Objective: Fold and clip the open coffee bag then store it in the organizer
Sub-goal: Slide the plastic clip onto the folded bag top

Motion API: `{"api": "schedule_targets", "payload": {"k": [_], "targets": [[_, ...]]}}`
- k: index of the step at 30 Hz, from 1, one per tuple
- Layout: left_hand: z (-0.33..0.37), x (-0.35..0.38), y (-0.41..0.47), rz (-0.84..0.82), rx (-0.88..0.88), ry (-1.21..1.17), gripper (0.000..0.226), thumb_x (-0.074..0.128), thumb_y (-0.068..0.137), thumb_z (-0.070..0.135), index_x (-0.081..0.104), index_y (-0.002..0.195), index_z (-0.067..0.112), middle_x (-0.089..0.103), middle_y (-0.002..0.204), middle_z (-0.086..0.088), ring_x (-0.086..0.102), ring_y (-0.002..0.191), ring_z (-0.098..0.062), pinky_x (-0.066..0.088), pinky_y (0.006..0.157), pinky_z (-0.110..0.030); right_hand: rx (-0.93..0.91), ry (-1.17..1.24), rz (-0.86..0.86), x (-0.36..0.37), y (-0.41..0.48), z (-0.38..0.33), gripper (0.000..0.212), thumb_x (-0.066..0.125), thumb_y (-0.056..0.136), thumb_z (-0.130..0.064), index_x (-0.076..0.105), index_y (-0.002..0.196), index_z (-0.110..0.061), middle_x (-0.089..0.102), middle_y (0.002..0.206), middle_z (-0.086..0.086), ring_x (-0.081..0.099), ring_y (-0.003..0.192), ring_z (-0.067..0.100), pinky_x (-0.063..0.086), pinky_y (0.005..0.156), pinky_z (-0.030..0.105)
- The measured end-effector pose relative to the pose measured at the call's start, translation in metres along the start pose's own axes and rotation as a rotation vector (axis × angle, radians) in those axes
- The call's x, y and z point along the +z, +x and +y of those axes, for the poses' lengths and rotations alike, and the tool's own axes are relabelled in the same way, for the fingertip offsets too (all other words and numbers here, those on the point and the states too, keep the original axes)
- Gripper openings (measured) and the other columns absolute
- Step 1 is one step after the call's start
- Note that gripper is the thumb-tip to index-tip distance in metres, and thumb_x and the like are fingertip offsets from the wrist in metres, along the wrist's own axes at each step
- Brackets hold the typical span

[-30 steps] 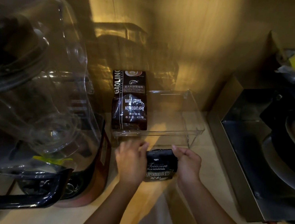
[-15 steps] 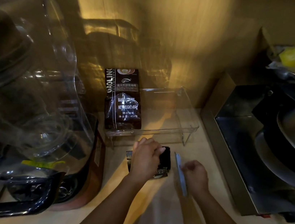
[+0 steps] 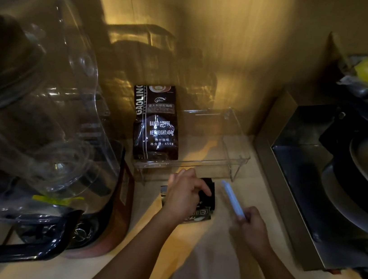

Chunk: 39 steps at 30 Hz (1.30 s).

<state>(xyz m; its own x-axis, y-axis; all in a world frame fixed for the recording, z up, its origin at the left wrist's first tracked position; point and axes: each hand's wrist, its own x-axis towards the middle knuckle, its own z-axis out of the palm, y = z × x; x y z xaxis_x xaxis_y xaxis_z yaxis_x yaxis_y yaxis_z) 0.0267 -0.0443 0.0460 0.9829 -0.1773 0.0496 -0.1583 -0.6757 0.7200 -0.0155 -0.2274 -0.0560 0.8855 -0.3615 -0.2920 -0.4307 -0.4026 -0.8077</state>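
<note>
The small black coffee bag (image 3: 202,201) lies flat on the counter (image 3: 197,254), just in front of the clear organizer (image 3: 232,143), and the left hand (image 3: 184,194) presses down on it with fingers curled over its upper part. Only the bag's right edge and lower corner show past that hand; its lettering is too blurred to read, and the folded top cannot be made out. The right hand (image 3: 249,229) is beside the bag, not touching it, closed around the near end of a long pale blue clip (image 3: 232,199) that slants up toward the organizer. Whether the clip is open cannot be told. A larger dark coffee bag (image 3: 156,123) stands upright in the left part of the organizer. The blender (image 3: 41,107) fills the left side, cut off by the frame
</note>
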Motion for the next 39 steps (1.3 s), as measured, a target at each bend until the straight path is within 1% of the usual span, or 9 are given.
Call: {"api": "schedule_targets", "payload": {"k": [6, 8, 10, 17, 22, 24, 26, 33, 39], "targets": [[0.005, 0.0, 0.004, -0.034, -0.042, 0.065, 0.037, 0.049, 0.076, -0.005, 0.069, 0.09, 0.022, 0.035, 0.073, 0.012, 0.03, 0.081, -0.01, 0.012, 0.066, -0.028, -0.236, 0.37, -0.073, -0.027, -0.005, -0.022, 0.028, 0.053, 0.083, 0.007, 0.059, 0.076, -0.02, 0.058, 0.07, 0.005, 0.055, 0.057, -0.002, 0.044, 0.054, 0.008], [0.005, -0.002, 0.006, -0.081, -0.026, 0.048, 0.018, 0.056, 0.083, 0.018, 0.067, 0.096, 0.024, 0.035, 0.077, 0.011, 0.024, 0.083, -0.008, 0.011, 0.066, -0.029, -0.311, 0.282, -0.13, -0.035, -0.008, -0.029, 0.022, 0.057, 0.084, -0.002, 0.059, 0.076, -0.022, 0.059, 0.071, 0.002, 0.055, 0.06, -0.001, 0.043, 0.055, 0.008], [0.003, -0.003, 0.008, -0.137, -0.003, 0.014, 0.022, 0.057, 0.082, 0.039, 0.066, 0.099, 0.027, 0.034, 0.076, 0.014, 0.021, 0.08, -0.006, 0.011, 0.064, -0.032, -0.377, 0.129, -0.185, -0.039, -0.009, -0.035, 0.015, 0.063, 0.082, -0.013, 0.059, 0.074, -0.025, 0.059, 0.071, -0.005, 0.054, 0.064, 0.0, 0.041, 0.055, 0.009], [-0.007, 0.002, 0.005, -0.061, 0.047, 0.02, 0.021, 0.046, 0.092, 0.02, 0.067, 0.093, 0.019, 0.038, 0.076, 0.012, 0.032, 0.088, -0.009, 0.01, 0.075, -0.022, -0.469, -0.137, -0.107, -0.029, -0.016, -0.048, 0.017, 0.073, 0.072, -0.023, 0.061, 0.083, -0.018, 0.062, 0.079, -0.002, 0.058, 0.075, 0.021, 0.046, 0.068, 0.037], [-0.01, 0.006, 0.006, -0.006, 0.061, 0.096, 0.023, 0.042, 0.094, 0.018, 0.065, 0.091, 0.016, 0.044, 0.085, 0.005, 0.031, 0.087, -0.011, 0.009, 0.075, -0.022, -0.632, -0.235, 0.027, -0.028, -0.025, -0.049, 0.013, 0.068, 0.078, -0.015, 0.067, 0.09, -0.012, 0.068, 0.082, 0.002, 0.055, 0.07, 0.018, 0.041, 0.064, 0.034], [-0.01, 0.007, 0.006, -0.004, 0.054, 0.089, 0.023, 0.042, 0.094, 0.02, 0.064, 0.09, 0.015, 0.044, 0.085, 0.004, 0.031, 0.088, -0.012, 0.009, 0.076, -0.021, -0.626, -0.141, 0.049, -0.029, -0.029, -0.05, 0.009, 0.067, 0.079, -0.011, 0.067, 0.088, -0.011, 0.067, 0.08, 0.001, 0.051, 0.07, 0.007, 0.037, 0.064, 0.029], [-0.009, 0.007, 0.007, 0.01, 0.044, 0.077, 0.023, 0.042, 0.094, 0.021, 0.064, 0.089, 0.014, 0.044, 0.084, 0.003, 0.032, 0.088, -0.012, 0.008, 0.076, -0.021, -0.575, -0.023, 0.022, -0.031, -0.029, -0.052, 0.007, 0.065, 0.08, -0.01, 0.066, 0.087, -0.011, 0.065, 0.08, 0.001, 0.054, 0.072, 0.011, 0.041, 0.065, 0.029], [-0.008, 0.005, 0.009, 0.007, 0.02, 0.089, 0.025, 0.042, 0.093, 0.021, 0.065, 0.09, 0.014, 0.046, 0.087, 0.002, 0.039, 0.097, -0.017, 0.008, 0.076, -0.02, -0.209, 0.252, -0.524, -0.045, -0.021, -0.051, 0.009, 0.074, 0.069, -0.009, 0.069, 0.077, -0.011, 0.062, 0.068, 0.005, 0.057, 0.061, 0.012, 0.045, 0.055, 0.018], [-0.01, 0.002, 0.004, 0.051, -0.01, -0.097, 0.015, 0.059, 0.084, 0.031, 0.07, 0.084, 0.02, 0.04, 0.073, 0.012, 0.03, 0.085, -0.006, 0.014, 0.069, -0.024, -0.313, 0.249, -0.31, -0.055, -0.011, -0.049, 0.01, 0.068, 0.076, -0.014, 0.07, 0.073, -0.023, 0.063, 0.073, -0.006, 0.057, 0.067, 0.0, 0.044, 0.061, 0.012]]}}
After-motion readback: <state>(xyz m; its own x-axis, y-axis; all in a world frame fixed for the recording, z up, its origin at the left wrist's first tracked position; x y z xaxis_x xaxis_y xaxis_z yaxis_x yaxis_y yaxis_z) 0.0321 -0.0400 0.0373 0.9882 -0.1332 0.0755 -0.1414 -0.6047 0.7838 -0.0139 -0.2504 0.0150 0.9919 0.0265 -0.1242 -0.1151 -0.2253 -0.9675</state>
